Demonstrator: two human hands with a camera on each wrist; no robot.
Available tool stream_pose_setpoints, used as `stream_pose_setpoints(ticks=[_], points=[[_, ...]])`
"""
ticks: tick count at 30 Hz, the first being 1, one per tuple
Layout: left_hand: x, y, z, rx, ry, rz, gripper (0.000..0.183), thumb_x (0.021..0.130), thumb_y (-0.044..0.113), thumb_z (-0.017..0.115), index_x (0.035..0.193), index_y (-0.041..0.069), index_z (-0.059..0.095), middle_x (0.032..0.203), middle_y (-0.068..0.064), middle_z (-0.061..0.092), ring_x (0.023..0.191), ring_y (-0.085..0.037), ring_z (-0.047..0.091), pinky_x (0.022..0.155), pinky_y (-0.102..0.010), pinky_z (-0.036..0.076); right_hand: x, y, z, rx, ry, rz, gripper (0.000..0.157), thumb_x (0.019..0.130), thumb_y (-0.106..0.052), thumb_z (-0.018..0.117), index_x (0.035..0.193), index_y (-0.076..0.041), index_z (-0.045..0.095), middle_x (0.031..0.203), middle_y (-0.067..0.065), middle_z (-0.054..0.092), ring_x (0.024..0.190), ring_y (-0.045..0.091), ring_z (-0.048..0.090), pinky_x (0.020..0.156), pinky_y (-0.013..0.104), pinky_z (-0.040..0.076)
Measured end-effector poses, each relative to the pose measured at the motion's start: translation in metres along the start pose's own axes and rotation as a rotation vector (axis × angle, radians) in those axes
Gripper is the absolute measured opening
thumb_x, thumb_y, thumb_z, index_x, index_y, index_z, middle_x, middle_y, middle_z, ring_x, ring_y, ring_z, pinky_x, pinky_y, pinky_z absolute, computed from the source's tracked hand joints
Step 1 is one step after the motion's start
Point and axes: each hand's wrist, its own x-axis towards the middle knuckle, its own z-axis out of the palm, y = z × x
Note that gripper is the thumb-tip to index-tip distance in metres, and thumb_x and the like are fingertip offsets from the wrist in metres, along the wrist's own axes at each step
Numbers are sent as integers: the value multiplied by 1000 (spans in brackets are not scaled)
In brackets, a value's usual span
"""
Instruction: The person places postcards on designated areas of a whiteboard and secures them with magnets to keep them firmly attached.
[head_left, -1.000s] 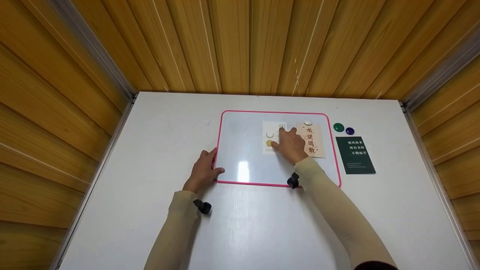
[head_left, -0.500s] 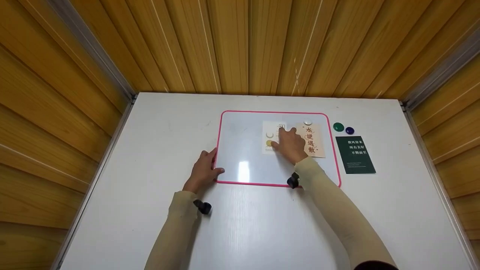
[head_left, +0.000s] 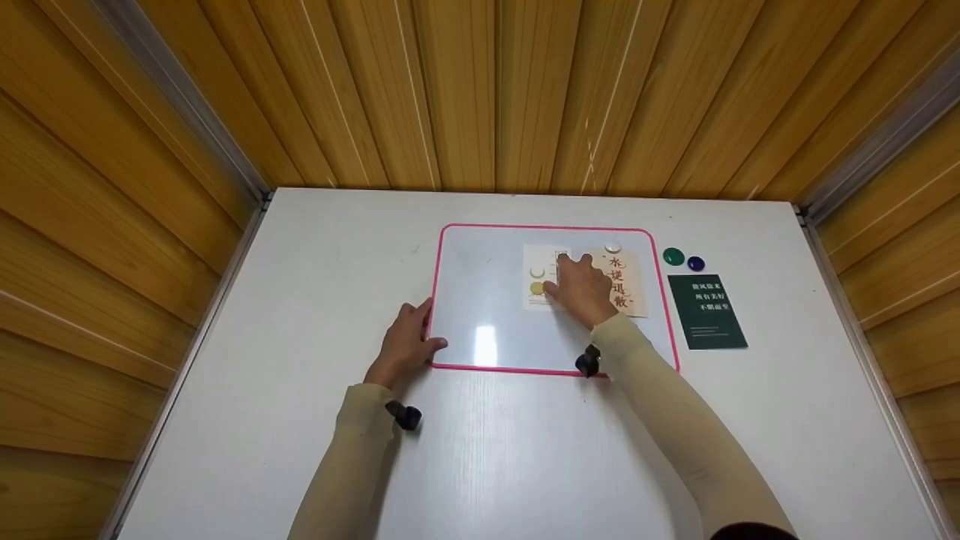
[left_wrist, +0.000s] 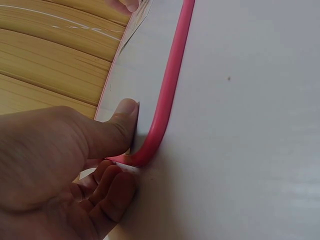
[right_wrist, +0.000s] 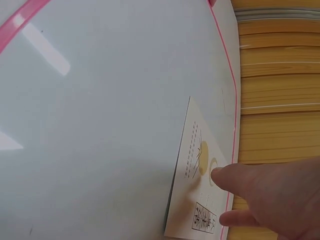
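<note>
A whiteboard [head_left: 480,300] with a pink rim lies on the white table. At its near left corner my left hand [head_left: 403,341] grips the edge; in the left wrist view the thumb [left_wrist: 117,131] lies on the board's face and the other fingers curl by the rim. My right hand [head_left: 585,289] touches a white card [head_left: 534,300] on the board with thumb and fingertips. That card bears a printed yellow disc and a ring, clearer in the right wrist view. Beside it lies a peach card [head_left: 631,289], partly behind the right hand, with a white round magnet [head_left: 613,247] at its top.
Right of the board, a green round magnet [head_left: 673,256] and a dark blue one [head_left: 696,263] sit on the table [head_left: 225,360]. Below them lies a dark green card [head_left: 707,311] with white writing. Wood-look panels [head_left: 465,90] enclose the table's back and sides.
</note>
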Motion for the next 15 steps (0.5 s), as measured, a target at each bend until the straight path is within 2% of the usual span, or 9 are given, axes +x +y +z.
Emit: stream_pose_setpoints(ticks=[6,12,15], points=[[1,-2,1,-11,-4,-7,83,88,22,81,158,9,37,108,-10,49,92,-23,48,85,-39,44,-1,1,0,4,12,-7,54,95,-34,71,136,-2,57,110,25,56,85,41,62,73,57,51],[2,-2,1,2,1,-3,84,87,22,81,158,9,37,109,-11,49,93,-24,48,88,-40,44,2,2,0,13,94,-52,47,94,-33,72,129,-3,63,102,20,60,78,35,61,68,55,51],[1,0,1,7,0,-10,84,87,23,81,158,9,37,109,-11,49,94,-24,48,89,-40,44,4,4,-1,33,126,-54,48,95,-33,72,132,-4,63,107,20,62,83,34,63,72,56,51]])
